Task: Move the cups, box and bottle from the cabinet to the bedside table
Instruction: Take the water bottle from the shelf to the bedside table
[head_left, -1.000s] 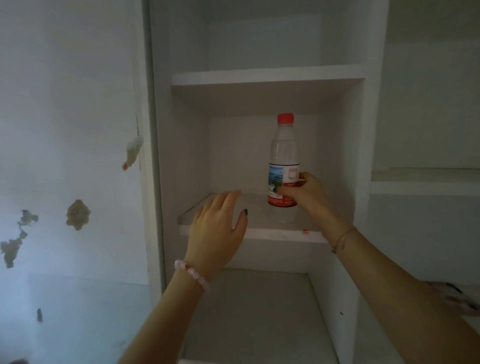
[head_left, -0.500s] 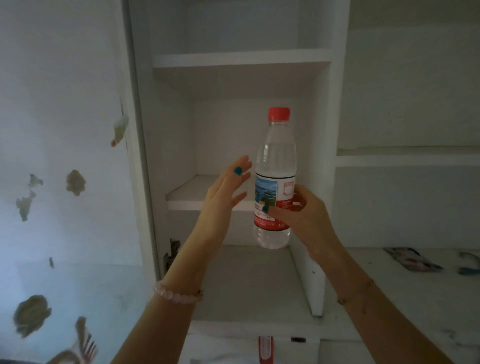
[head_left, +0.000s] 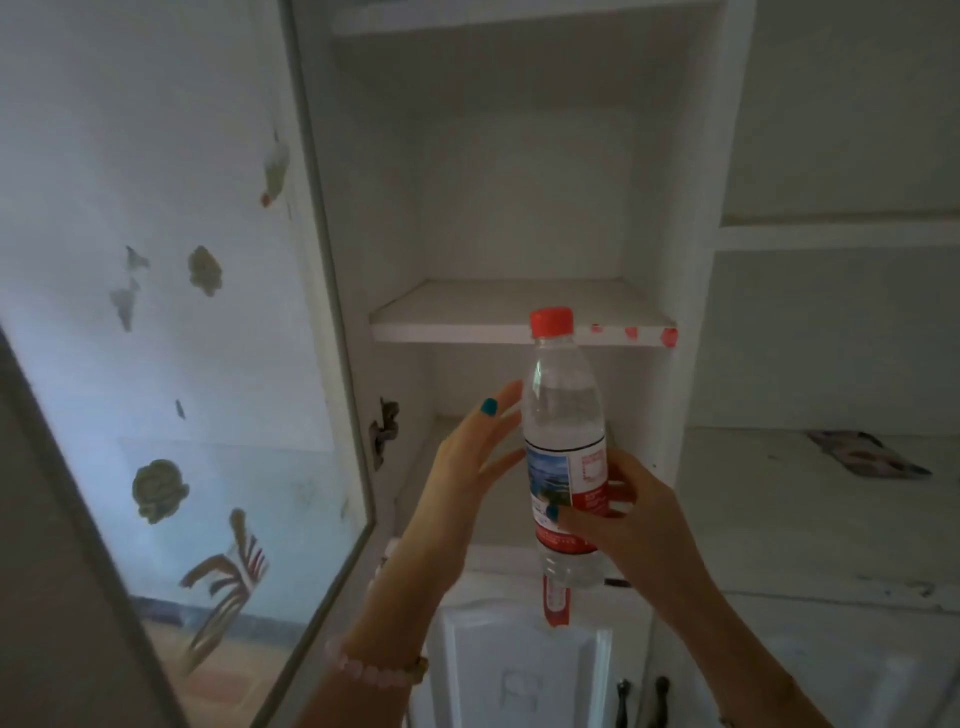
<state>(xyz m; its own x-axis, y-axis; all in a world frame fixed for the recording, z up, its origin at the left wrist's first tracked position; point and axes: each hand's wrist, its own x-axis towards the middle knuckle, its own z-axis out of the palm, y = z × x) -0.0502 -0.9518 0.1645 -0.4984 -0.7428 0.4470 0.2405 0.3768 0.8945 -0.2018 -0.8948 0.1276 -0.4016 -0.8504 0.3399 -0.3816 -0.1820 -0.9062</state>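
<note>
Nearest the camera, two bare forearms rise from the bottom edge, the left one wearing a pale pink bead bracelet (head_left: 366, 670) at the wrist. The right hand (head_left: 631, 514) is wrapped around the lower labelled part of the bottle (head_left: 566, 447), thumb across the front of the label and fingers curled behind, holding it upright in the air in front of the cabinet (head_left: 696, 312). The left hand (head_left: 470, 462) is spread open just beside the bottle's left side, fingers straight and pointing up; whether its fingertips touch the plastic cannot be told. The bottle is clear with a red cap (head_left: 551, 322) and a blue, white and red label. Below the hands are white lower doors (head_left: 519, 670) with dark handles, partly blurred, and a red strip hangs just under the bottle's base. To the left, the open glass door (head_left: 218, 312) swings toward the camera, carrying stickers whose shapes are hard to make out. Behind the bottle, the white shelf (head_left: 467, 327) shows bare, with red marks along its front edge. To the right a pale counter (head_left: 779, 519) holds a flat patterned item (head_left: 867, 460), too dim to identify. The top of the cabinet is cut off by the frame.
</note>
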